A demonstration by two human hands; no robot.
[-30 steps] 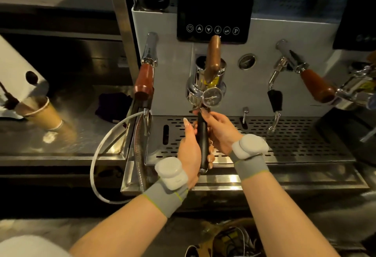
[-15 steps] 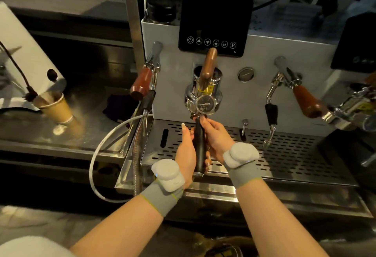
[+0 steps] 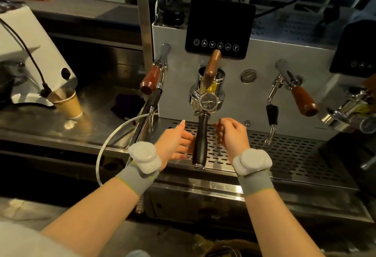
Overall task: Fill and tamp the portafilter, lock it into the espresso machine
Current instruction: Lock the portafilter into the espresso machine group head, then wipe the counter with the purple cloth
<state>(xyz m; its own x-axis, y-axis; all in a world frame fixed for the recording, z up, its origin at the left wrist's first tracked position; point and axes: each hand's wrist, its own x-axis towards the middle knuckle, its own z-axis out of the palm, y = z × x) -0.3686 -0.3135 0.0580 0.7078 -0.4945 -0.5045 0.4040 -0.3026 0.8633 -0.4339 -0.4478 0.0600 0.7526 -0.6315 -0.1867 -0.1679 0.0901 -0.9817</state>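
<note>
The portafilter (image 3: 201, 138) hangs from the chrome group head (image 3: 207, 95) of the white espresso machine (image 3: 262, 97); its black handle points straight toward me over the drip tray (image 3: 284, 152). My left hand (image 3: 176, 141) is just left of the handle, fingers spread, fingertips close to or brushing it. My right hand (image 3: 232, 134) is a little to the right of the handle, fingers loosely curled, holding nothing. Both wrists wear grey bands with white sensors.
Steam wands with wooden levers flank the group head, one to the left (image 3: 151, 81) and another to the right (image 3: 303, 97). A paper cup (image 3: 67, 102) stands beside the white grinder (image 3: 30, 53) at left. A white hose (image 3: 114, 136) loops off the counter. A second group head (image 3: 350, 112) is at far right.
Both hands have let go of the portafilter handle and moved apart to either side of it. The handle stays in the group head. The camera has pulled back slightly.
</note>
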